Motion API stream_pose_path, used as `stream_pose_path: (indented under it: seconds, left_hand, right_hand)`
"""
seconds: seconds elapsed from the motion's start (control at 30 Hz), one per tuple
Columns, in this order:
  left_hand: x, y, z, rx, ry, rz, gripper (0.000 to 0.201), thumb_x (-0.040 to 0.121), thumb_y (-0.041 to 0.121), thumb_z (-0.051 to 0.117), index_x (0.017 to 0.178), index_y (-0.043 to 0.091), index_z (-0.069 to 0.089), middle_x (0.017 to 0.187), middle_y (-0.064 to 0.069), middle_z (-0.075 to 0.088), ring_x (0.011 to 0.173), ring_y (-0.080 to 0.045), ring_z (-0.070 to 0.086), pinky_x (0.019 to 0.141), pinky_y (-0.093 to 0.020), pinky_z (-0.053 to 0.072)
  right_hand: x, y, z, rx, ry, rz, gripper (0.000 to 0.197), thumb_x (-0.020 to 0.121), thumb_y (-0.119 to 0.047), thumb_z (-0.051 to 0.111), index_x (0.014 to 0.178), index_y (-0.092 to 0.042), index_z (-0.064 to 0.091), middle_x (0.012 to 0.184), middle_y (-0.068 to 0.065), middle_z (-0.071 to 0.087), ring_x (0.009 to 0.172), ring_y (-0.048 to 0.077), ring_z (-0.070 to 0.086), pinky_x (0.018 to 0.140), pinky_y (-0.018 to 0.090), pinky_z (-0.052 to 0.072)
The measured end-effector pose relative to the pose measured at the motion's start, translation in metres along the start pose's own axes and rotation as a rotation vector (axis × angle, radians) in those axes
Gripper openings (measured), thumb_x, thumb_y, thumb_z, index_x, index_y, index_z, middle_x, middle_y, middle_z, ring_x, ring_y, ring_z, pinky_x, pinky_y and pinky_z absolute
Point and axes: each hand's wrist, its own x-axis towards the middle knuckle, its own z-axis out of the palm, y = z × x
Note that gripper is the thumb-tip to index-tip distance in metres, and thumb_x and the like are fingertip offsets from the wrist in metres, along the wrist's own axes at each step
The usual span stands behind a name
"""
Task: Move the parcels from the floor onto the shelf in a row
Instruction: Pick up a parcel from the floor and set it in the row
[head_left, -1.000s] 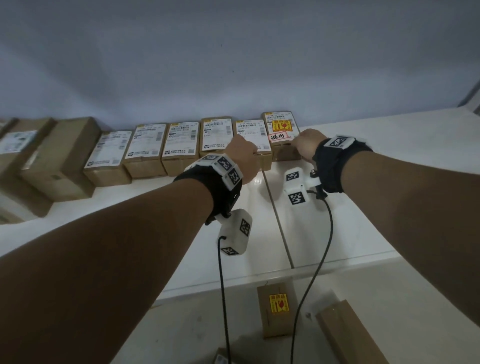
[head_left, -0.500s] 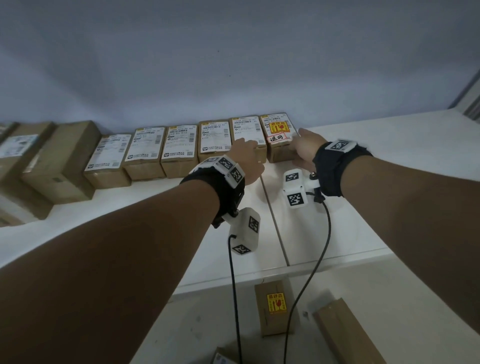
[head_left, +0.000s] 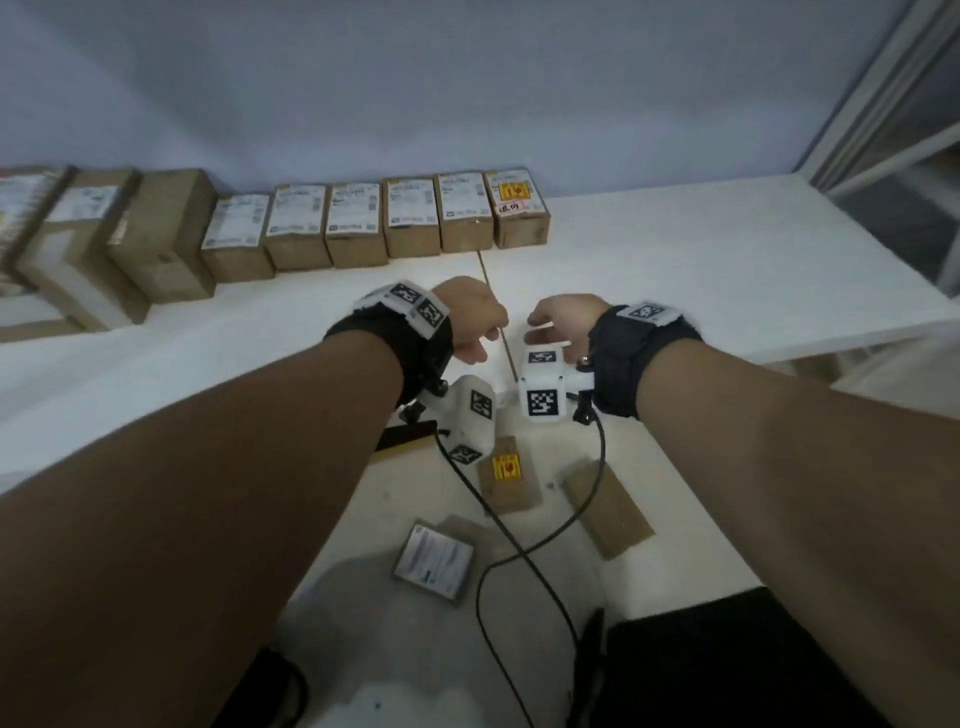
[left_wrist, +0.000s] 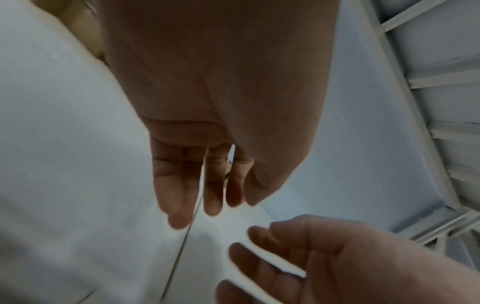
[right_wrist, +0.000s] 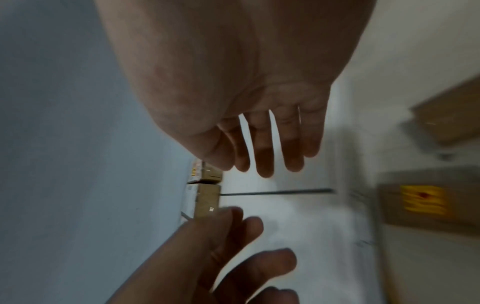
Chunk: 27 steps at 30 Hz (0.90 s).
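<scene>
A row of cardboard parcels (head_left: 358, 223) was seen standing side by side along the back of the white shelf (head_left: 727, 270), against the blue-grey wall (head_left: 467, 78). The rightmost one, a parcel with a yellow sticker (head_left: 517, 213), was set touching its neighbour. Larger cartons (head_left: 150, 234) were lined up at the left end of the row.

The left hand (head_left: 470, 319) was held above the front part of the shelf, well short of the row, with nothing in it; in the left wrist view its fingers (left_wrist: 179, 185) were shown fairly straight and close together. The right hand (head_left: 561, 319) was held just beside it, likewise without a load; its fingers (right_wrist: 265, 148) were seen extended and slightly spread in the right wrist view. Neither hand was touching a parcel.

On the floor (head_left: 675, 519) below the shelf edge, three parcels were left: a small box with a yellow label (head_left: 509, 475), a plain brown box (head_left: 608, 509) to its right, lying at an angle, and a flat package with a white label (head_left: 434, 561) nearer the person. Black cables (head_left: 519, 551) were seen hanging from the wrist cameras across them.
</scene>
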Motion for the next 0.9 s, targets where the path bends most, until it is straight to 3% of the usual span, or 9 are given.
stream_pose_path:
  seconds: [0.13,0.2,0.33,0.43,0.5,0.6,0.7,0.8,0.9]
  left_hand:
    - [-0.026,-0.040,0.040,0.063,-0.217,-0.048,0.026,0.099,0.013,0.052,0.117,-0.001,0.062,0.080,-0.005,0.064,0.064,-0.015,0.062,0.060,-0.028,0.054]
    - [-0.027,-0.069,0.053,0.095,-0.270,-0.112,0.025,0.098,0.010,0.053,0.119,-0.001,0.061,0.092,-0.010,0.068,0.067,-0.018,0.062,0.061,-0.028,0.054]
    - [-0.013,-0.145,0.067,0.151,-0.250,-0.302,0.031,0.096,0.022,0.054,0.117,0.000,0.061,0.102,-0.011,0.067,0.073,-0.026,0.063,0.061,-0.030,0.053]
    - [0.002,-0.203,0.077,0.333,-0.193,-0.455,0.045,0.089,0.036,0.060,0.122,0.006,0.060,0.108,-0.013,0.062,0.090,-0.026,0.061,0.079,-0.032,0.051]
    - [0.010,-0.234,0.087,0.233,-0.140,-0.560,0.053,0.091,0.029,0.063,0.134,0.002,0.051,0.114,-0.013,0.057,0.095,-0.022,0.053,0.072,-0.026,0.043]
    - [0.023,-0.268,0.106,0.023,-0.191,-0.632,0.060,0.099,0.036,0.053,0.146,0.000,0.039,0.146,-0.014,0.044,0.117,-0.024,0.051,0.057,-0.014,0.044]
    - [0.040,-0.290,0.122,-0.105,-0.253,-0.763,0.079,0.093,0.068,0.037,0.153,0.017,0.029,0.159,-0.011,0.028,0.138,-0.032,0.040,0.092,-0.031,0.045]
    - [0.058,-0.313,0.146,-0.343,-0.288,-0.835,0.077,0.092,0.062,0.048,0.152,0.017,0.032,0.157,-0.010,0.031,0.134,-0.036,0.044,0.083,-0.035,0.045]
    - [0.064,-0.323,0.162,-0.430,-0.331,-0.805,0.086,0.076,0.070,0.061,0.145,0.020,0.045,0.149,-0.012,0.045,0.124,-0.038,0.053,0.097,-0.044,0.050]
  right_hand:
    - [-0.020,0.065,0.024,-0.077,-0.072,0.087,0.017,0.091,-0.013,0.053,0.074,-0.012,0.054,0.083,0.004,0.058,0.070,0.018,0.056,0.063,0.025,0.057]
    - [-0.020,0.091,0.032,-0.089,-0.115,0.130,0.023,0.092,-0.013,0.054,0.071,-0.018,0.046,0.079,0.001,0.049,0.067,0.012,0.050,0.050,0.021,0.053]
    - [0.012,0.132,0.056,-0.197,-0.125,0.206,0.028,0.096,-0.017,0.048,0.069,-0.019,0.042,0.075,-0.002,0.042,0.073,0.016,0.047,0.058,0.021,0.037]
    - [0.054,0.170,0.084,-0.341,-0.192,0.229,0.022,0.099,-0.018,0.042,0.098,-0.010,0.063,0.100,0.008,0.058,0.083,0.019,0.051,0.067,0.024,0.042]
    - [0.072,0.191,0.098,-0.350,-0.249,0.309,0.029,0.101,-0.018,0.040,0.116,-0.005,0.060,0.132,0.014,0.054,0.096,0.025,0.057,0.091,0.033,0.045]
    - [0.083,0.205,0.105,-0.382,-0.228,0.395,0.042,0.102,-0.018,0.038,0.138,0.004,0.042,0.146,0.016,0.041,0.132,0.034,0.043,0.094,0.031,0.038]
    - [0.102,0.212,0.120,-0.394,-0.197,0.434,0.049,0.102,-0.024,0.041,0.142,0.003,0.037,0.149,0.018,0.038,0.136,0.033,0.039,0.109,0.033,0.034]
    - [0.127,0.218,0.133,-0.415,-0.160,0.375,0.054,0.090,-0.034,0.061,0.135,-0.007,0.048,0.137,0.014,0.053,0.122,0.029,0.053,0.101,0.034,0.045]
    - [0.165,0.238,0.138,-0.548,-0.051,0.333,0.073,0.057,-0.052,0.081,0.114,-0.018,0.049,0.117,0.008,0.060,0.105,0.028,0.059,0.089,0.033,0.049]
